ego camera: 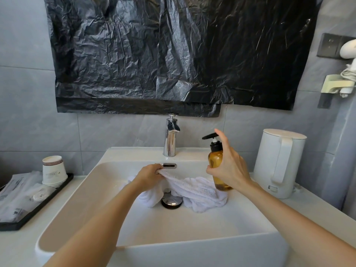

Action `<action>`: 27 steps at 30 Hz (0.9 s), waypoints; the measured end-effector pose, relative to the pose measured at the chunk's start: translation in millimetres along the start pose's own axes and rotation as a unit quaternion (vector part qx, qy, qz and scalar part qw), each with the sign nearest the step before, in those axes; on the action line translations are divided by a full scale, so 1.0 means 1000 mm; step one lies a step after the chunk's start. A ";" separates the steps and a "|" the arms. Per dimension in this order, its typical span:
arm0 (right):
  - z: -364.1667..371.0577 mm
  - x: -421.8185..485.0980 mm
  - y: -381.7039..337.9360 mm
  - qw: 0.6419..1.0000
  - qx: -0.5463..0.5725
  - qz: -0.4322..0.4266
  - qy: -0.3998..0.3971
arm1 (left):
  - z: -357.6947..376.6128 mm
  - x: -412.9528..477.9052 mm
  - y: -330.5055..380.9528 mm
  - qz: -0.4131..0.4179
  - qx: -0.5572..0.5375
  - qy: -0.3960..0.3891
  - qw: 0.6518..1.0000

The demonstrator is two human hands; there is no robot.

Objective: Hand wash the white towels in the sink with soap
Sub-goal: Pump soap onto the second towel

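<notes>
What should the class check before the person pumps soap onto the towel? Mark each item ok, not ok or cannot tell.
1. Towel lies in the sink: ok.
2. Left hand grips the towel: ok.
3. Right hand holds the soap bottle: ok.
4. Pump head touched: not ok, index finger raised above it.
5. Towel wet: cannot tell.
6. Faucet off, no stream visible: ok.
</notes>
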State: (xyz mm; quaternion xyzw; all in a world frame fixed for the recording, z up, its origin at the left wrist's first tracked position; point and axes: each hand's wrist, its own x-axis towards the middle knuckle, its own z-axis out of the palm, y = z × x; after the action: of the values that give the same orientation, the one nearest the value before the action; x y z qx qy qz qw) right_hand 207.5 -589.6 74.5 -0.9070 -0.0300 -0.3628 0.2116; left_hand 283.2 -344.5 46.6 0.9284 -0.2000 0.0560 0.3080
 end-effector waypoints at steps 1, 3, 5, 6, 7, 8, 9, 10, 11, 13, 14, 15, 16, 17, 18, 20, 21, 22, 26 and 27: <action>-0.002 0.006 -0.003 1.000 0.008 -0.001 0.006 | 0.000 0.000 -0.001 0.000 0.002 0.001 1.000; -0.002 0.020 -0.008 0.999 0.033 -0.001 0.026 | 0.000 0.003 -0.002 0.003 0.006 0.007 1.000; 0.001 0.035 -0.011 0.995 0.078 0.000 0.061 | 0.000 0.005 -0.003 0.009 0.001 0.021 1.000; 0.003 0.042 -0.013 0.991 0.104 0.000 0.080 | 0.000 0.006 -0.002 0.012 -0.004 0.027 1.000; 0.005 0.049 -0.014 0.987 0.125 0.001 0.098 | 0.001 0.007 -0.002 0.016 -0.007 0.031 0.999; 0.008 0.056 -0.014 0.984 0.138 0.004 0.112 | 0.002 0.007 -0.002 0.019 -0.009 0.033 0.999; 0.011 0.062 -0.013 0.982 0.143 0.006 0.121 | 0.004 0.008 -0.002 0.022 -0.008 0.034 0.999; 0.014 0.068 -0.013 0.982 0.145 0.007 0.125 | 0.005 0.009 -0.003 0.023 -0.008 0.035 0.999; 0.018 0.074 -0.012 0.982 0.145 0.006 0.123 | 0.005 0.010 -0.003 0.026 -0.007 0.036 0.999; 0.026 0.086 -0.009 0.984 0.142 0.002 0.112 | 0.007 0.013 -0.004 0.031 -0.007 0.037 0.999; 0.032 0.091 -0.008 0.985 0.139 0.003 0.107 | 0.008 0.014 -0.004 0.033 -0.005 0.039 0.999; 0.037 0.096 -0.006 0.985 0.137 0.005 0.103 | 0.009 0.014 -0.004 0.035 -0.003 0.041 0.999; 0.042 0.101 -0.005 0.985 0.138 0.010 0.103 | 0.010 0.015 -0.004 0.037 -0.001 0.044 0.998; 0.048 0.106 -0.004 0.984 0.140 0.016 0.106 | 0.011 0.015 -0.004 0.040 0.003 0.046 0.998; 0.054 0.110 -0.002 0.984 0.142 0.023 0.108 | 0.012 0.015 -0.004 0.044 0.006 0.049 0.998; 0.065 0.118 0.000 0.983 0.146 0.035 0.107 | 0.013 0.015 -0.005 0.049 0.009 0.054 0.997; 0.070 0.122 0.001 0.982 0.150 0.041 0.108 | 0.013 0.016 -0.005 0.052 0.008 0.056 0.997; 0.075 0.124 0.001 0.981 0.154 0.048 0.109 | 0.012 0.017 -0.006 0.052 0.008 0.058 0.997; 0.093 0.129 0.003 0.977 0.163 0.065 0.118 | 0.010 0.021 -0.008 0.058 0.005 0.067 0.996; 0.098 0.129 0.005 0.978 0.160 0.064 0.117 | 0.011 0.021 -0.009 0.058 0.004 0.068 0.996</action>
State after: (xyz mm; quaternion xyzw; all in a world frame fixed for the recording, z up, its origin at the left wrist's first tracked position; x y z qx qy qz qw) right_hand 366.2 -567.3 95.7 -0.8127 -0.0044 -0.4425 0.3791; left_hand 305.3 -351.9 37.4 0.9106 -0.2316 0.1380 0.3133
